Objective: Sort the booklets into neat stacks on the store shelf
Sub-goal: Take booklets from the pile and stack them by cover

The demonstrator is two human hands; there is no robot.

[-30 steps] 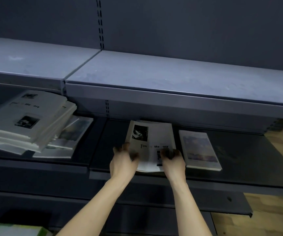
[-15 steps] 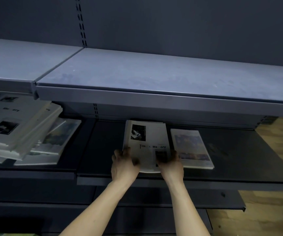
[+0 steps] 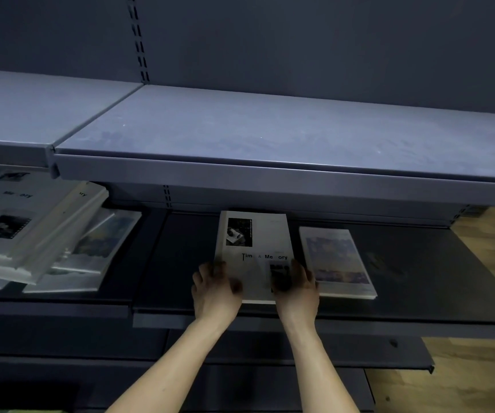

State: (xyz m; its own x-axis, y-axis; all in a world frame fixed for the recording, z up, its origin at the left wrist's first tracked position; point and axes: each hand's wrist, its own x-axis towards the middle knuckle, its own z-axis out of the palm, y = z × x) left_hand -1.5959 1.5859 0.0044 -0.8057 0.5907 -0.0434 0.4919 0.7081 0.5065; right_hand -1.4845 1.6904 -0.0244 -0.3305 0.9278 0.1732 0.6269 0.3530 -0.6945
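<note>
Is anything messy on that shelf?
Yes. The pile of booklets at the left end of the shelf is crooked: they slump and fan out at different angles, with painted-cover ones poking out underneath. The two booklets by the hands lie flat and straight.

Wooden floor (image 3: 478, 391) at right.

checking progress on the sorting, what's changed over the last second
Little changed. Both hands, left hand and right hand, still grip the near end of the white booklet, squaring it beside the painted-cover booklet. The messy pile at left is untouched; only the camera shifted.
</note>
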